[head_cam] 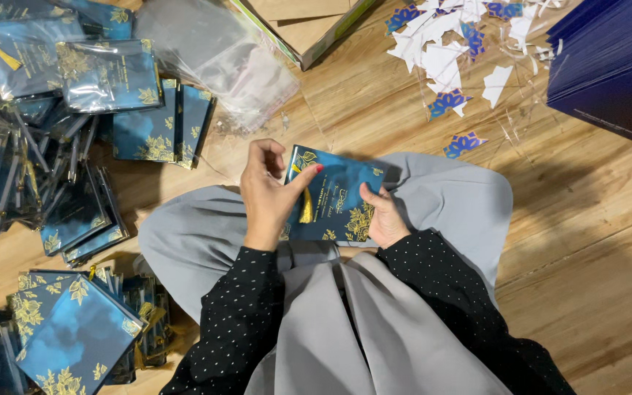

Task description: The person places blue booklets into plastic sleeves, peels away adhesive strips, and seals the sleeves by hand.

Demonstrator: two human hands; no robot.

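Observation:
A dark blue card [338,192] with gold floral corners and a gold tassel [306,207] rests over my lap, above grey cloth. My left hand [271,192] grips its left edge, thumb with red nail pressed on the card face near the tassel. My right hand [383,217] holds the card's lower right side from beneath, fingers curled on the edge. My sleeves are black with small white dots.
Stacks of similar blue cards in clear sleeves [31,132] lie at the left, more unwrapped cards [74,336] at bottom left. Clear plastic bags [213,51], a cardboard box [309,22], paper scraps [448,51] and a dark blue stack [616,66] sit on the wooden floor.

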